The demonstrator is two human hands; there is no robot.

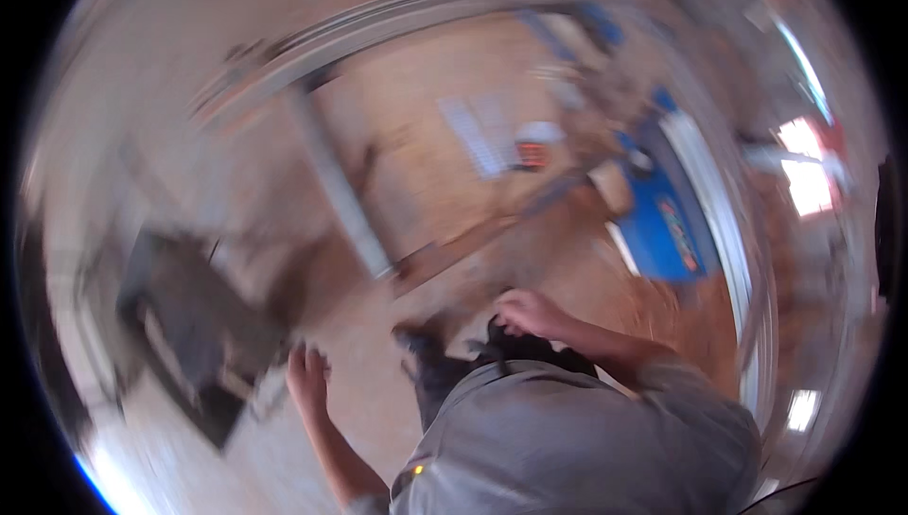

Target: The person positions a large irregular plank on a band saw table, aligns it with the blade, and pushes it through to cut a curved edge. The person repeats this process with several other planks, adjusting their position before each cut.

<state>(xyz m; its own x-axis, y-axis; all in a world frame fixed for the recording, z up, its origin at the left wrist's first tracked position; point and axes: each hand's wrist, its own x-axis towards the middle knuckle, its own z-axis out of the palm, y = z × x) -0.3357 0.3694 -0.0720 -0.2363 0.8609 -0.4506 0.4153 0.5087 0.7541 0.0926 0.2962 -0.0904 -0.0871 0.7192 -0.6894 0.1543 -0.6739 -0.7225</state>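
Motion blurs the whole view. My left hand (307,381) hangs to the left of my body, its fingers loosely bent and a little apart, with nothing visible in them. Beside it stands a dark, box-like object (184,316) with an angular rim, perhaps a seat or cart; its kind is not clear. In front of my waist, on the right, my right hand (528,314) has its fingers curled in over my dark trousers. Whatever lies inside those fingers, if anything, is hidden.
Ahead stands a table or bench with a brown top (416,108) and a pale metal leg (336,184). White papers (476,132) and a small orange-and-black object (532,154) lie on it. A blue panel or box (662,217) is at the right, alongside a pale rail (714,222).
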